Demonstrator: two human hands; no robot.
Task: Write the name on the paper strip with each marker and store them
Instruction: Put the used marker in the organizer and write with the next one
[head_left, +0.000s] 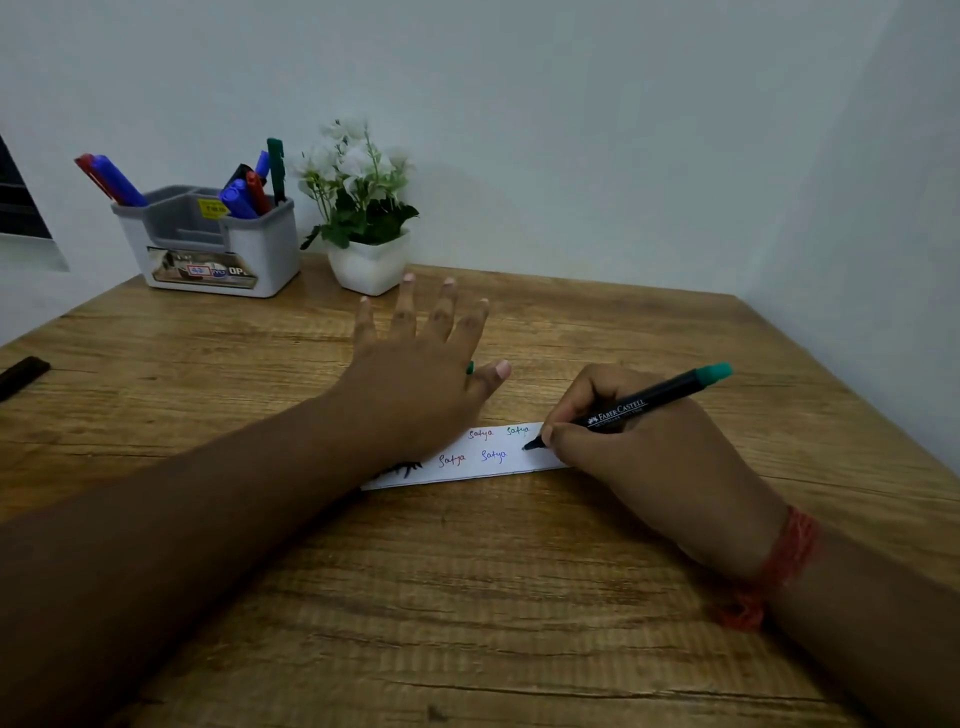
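Midway across brown wood-grain table (467, 597): white paper strip (498, 457), names in red, blue, green. Right hand (639, 457) pinching black green-capped marker (644, 405), tip touching strip's right end. Left hand (415, 374) flat, fingers straight and spread, over strip's left part. Far left, grey-and-white plastic organizer (218, 244) holding markers; white potted plant (363, 208) just beside.

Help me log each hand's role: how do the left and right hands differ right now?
The left hand is spread flat, fingers straight, on the paper strip; the right hand is curled around the green marker. The left holds no pen; the right has the marker's tip on the strip. Only the right wrist wears a red thread. Both rest on the wooden table.
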